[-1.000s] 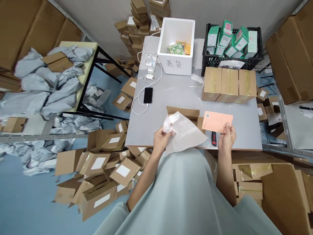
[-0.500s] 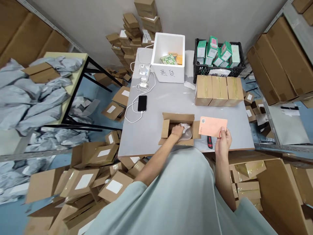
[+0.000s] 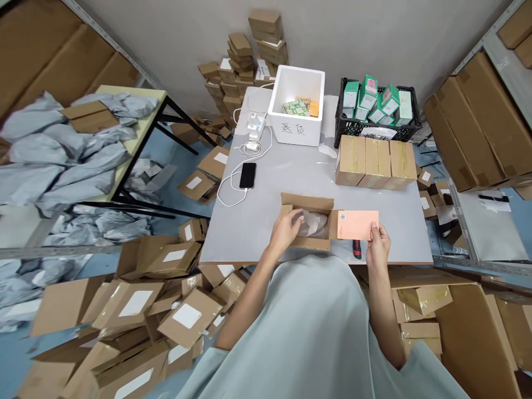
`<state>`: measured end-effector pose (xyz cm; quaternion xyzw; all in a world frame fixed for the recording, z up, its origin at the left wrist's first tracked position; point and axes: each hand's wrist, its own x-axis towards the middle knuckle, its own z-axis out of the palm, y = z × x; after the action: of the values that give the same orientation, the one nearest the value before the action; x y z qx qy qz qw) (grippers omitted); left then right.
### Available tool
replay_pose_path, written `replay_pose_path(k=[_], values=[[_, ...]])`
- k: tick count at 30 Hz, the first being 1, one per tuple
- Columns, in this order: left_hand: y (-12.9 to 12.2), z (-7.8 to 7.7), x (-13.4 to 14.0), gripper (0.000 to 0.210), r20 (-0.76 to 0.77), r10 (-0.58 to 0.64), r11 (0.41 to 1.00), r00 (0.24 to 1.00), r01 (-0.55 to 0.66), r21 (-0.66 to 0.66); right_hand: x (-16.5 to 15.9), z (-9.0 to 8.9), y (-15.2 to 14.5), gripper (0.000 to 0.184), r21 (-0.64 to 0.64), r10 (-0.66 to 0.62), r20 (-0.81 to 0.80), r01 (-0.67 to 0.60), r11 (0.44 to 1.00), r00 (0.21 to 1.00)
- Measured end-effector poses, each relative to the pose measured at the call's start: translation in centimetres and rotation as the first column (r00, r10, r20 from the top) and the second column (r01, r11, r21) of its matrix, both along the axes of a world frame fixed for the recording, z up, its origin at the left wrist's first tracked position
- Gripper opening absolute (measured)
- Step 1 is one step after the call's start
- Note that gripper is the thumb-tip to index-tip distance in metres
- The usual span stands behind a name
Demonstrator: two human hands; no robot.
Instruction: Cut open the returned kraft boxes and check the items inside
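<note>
An open cardboard box [image 3: 311, 244] stands near the front edge of the table, and crumpled clear plastic wrapping [image 3: 315, 223] lies inside it. My left hand [image 3: 284, 228] is at the box's left side, its thumb and fingers apart over the opening. Between the thumb and fingers of my right hand [image 3: 378, 244] is a pink card [image 3: 357, 225] with a small barcode in its corner. The card is held to the right of the box, beside its right flap. Just below the card lies a red and black utility knife [image 3: 357, 249].
Three taped cartons [image 3: 377, 160] stand in front of a black crate [image 3: 415, 119] of green boxes. A white foam box [image 3: 295, 133] is at the back. To the left lie a phone [image 3: 247, 175] and its cable. Many cartons [image 3: 191, 316] cover the floor.
My left hand has drawn back from the plastic to the box's left side, and its fingers have opened. The pink card has shifted slightly down and is now more level.
</note>
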<state>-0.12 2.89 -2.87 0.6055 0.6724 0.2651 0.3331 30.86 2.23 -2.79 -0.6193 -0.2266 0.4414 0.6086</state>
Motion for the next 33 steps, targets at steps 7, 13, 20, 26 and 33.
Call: replay_pose_path(k=[7, 13, 20, 26, 33], values=[[-0.6, -2.9, -0.8, 0.084, -0.366, 0.197, 0.952, 0.909, -0.266, -0.149, -1.8, -3.9, 0.8, 0.056, -0.08, 0.208, -0.057, -0.212, 0.974, 0.977], [-1.8, -4.8, -2.8, 0.04, -0.432, 0.243, 0.905, 0.869, -0.363, -0.221, -3.5, -6.8, 0.8, 0.05, -0.124, 0.263, -0.039, -0.265, 0.956, 0.964], [-4.7, -4.7, -7.8, 0.024, -0.487, 0.375, 0.843, 0.788, -0.509, -0.175, -6.6, -6.2, 2.4, 0.053, -0.098, 0.426, -0.021, -0.426, 0.899, 0.905], [-6.8, -4.8, -13.0, 0.021, -0.458, 0.61, 0.664, 0.646, -0.733, -0.149, -9.1, -3.2, 3.6, 0.055, -0.047, 0.526, -0.078, -0.53, 0.846, 0.847], [-7.7, -2.0, -13.5, 0.06, -0.227, 0.777, 0.624, 0.588, -0.768, 0.147, -8.4, 1.3, 2.2, 0.052, -0.03, 0.593, -0.114, -0.599, 0.8, 0.797]])
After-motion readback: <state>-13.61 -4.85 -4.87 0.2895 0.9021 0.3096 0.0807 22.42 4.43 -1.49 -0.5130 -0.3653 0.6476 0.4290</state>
